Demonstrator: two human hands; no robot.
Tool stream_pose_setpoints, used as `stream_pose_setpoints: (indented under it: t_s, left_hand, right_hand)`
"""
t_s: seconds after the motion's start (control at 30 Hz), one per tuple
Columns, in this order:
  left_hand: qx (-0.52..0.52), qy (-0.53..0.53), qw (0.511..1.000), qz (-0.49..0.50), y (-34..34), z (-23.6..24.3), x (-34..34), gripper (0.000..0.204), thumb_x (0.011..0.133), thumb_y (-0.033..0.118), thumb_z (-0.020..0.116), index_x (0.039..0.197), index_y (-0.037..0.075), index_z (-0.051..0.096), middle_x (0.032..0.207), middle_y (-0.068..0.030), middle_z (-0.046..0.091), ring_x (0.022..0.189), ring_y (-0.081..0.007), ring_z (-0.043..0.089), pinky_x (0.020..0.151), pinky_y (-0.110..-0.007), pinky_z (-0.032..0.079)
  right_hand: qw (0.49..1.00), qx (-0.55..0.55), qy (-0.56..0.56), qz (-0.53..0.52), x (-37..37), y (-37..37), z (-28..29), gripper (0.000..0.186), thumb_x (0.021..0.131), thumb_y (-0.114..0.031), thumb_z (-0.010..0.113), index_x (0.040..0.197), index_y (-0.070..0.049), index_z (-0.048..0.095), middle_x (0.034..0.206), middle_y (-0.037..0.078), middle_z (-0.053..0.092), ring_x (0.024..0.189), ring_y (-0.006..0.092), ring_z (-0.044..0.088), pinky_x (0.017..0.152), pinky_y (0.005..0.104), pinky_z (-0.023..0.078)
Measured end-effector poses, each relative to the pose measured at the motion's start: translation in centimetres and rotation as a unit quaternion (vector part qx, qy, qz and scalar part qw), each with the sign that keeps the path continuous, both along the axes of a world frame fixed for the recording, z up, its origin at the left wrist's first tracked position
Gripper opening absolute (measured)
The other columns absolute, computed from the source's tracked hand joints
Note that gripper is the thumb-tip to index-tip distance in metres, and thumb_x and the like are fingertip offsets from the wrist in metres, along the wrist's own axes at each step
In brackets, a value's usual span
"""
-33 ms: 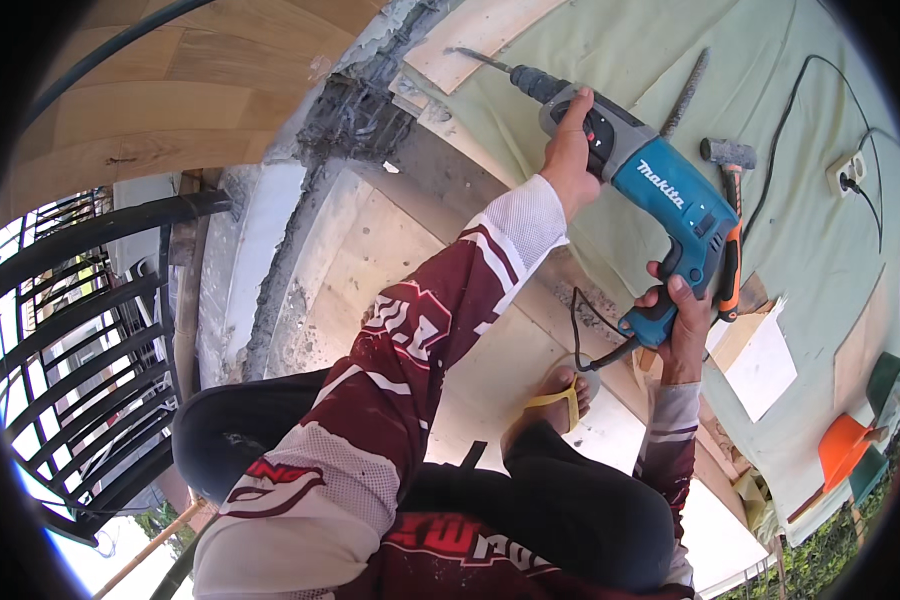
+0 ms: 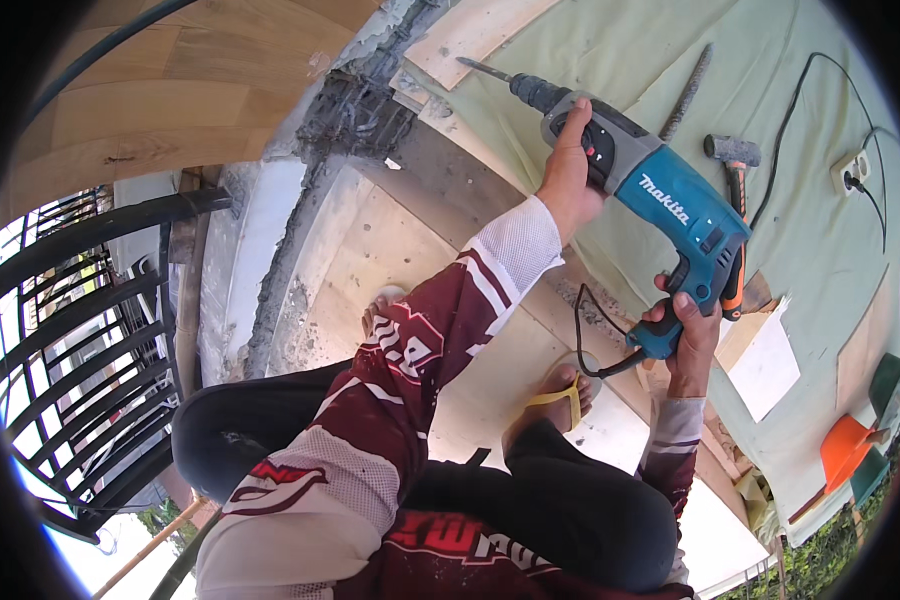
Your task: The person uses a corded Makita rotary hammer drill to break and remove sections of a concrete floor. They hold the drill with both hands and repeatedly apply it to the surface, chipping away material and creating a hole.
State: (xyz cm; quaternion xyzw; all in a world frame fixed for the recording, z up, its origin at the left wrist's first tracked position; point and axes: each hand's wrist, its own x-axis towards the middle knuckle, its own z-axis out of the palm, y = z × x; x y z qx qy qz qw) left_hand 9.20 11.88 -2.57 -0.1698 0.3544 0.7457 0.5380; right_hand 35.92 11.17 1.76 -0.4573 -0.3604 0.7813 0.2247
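Note:
A teal and dark grey rotary hammer drill is held across in front of me, tilted, its pointed metal bit toward the upper left. My left hand grips the front housing behind the chuck, thumb on top and most fingers hidden beneath. Around the rear handle, near the trigger, my right hand is closed. From the handle's base hangs a black power cord. The bit's tip shows over a pale board at the edge of the broken concrete; I cannot tell whether it touches.
On the green sheet lie a club hammer, a rough metal rod and a white power socket with its cord. Broken concrete borders the wooden floor. A black railing stands left; an orange object lies right.
The drill and both hands have shifted slightly right and down. The bit looks straighter now, its tip lower. My left foot shows beside the left sleeve.

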Motion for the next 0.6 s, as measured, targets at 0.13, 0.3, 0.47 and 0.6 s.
stream_pose_setpoints:
  t_s: [0.13,0.3,0.47,0.6]
  left_hand:
    - [0.067,-0.022,0.996,0.060,-7.8,2.7,4.5,0.062,0.092,0.057,0.070,0.130,0.009,0.059,0.125,-0.0106,0.067,0.118,-0.0291,0.063,0.105,-0.046,0.049]
    - [-0.057,0.015,0.994,0.087,-13.8,2.7,3.5,0.054,0.094,0.050,0.070,0.127,0.008,0.061,0.123,-0.0104,0.068,0.115,-0.0294,0.065,0.104,-0.046,0.050]
    - [-0.200,0.037,0.976,0.078,-16.7,-2.0,0.8,0.047,0.091,0.034,0.077,0.126,0.007,0.061,0.117,-0.0095,0.070,0.103,-0.0264,0.069,0.094,-0.041,0.056]
    - [-0.274,0.066,0.959,0.012,-18.0,-4.8,-0.9,0.054,0.084,0.023,0.084,0.125,-0.003,0.060,0.117,-0.0141,0.068,0.101,-0.0260,0.069,0.088,-0.041,0.059]
  right_hand:
    - [0.991,0.038,-0.056,0.114,3.3,-1.3,2.6,0.063,0.083,-0.028,0.081,0.128,0.007,0.056,0.117,0.022,0.069,0.084,0.0244,0.074,0.076,0.0409,0.065]
    - [0.967,-0.192,0.107,0.132,0.4,-5.0,2.1,0.061,0.086,-0.022,0.079,0.134,0.005,0.053,0.118,0.020,0.068,0.104,0.0290,0.070,0.082,0.0424,0.063]
    - [0.944,-0.311,0.089,0.060,-3.2,-9.7,-0.7,0.044,0.090,-0.011,0.070,0.130,0.002,0.055,0.114,0.015,0.067,0.103,0.0260,0.069,0.081,0.0403,0.063]
    - [0.915,-0.388,0.110,0.001,-4.8,-11.7,-2.4,0.034,0.093,-0.014,0.067,0.123,0.000,0.060,0.104,0.012,0.068,0.094,0.0248,0.069,0.079,0.0358,0.061]
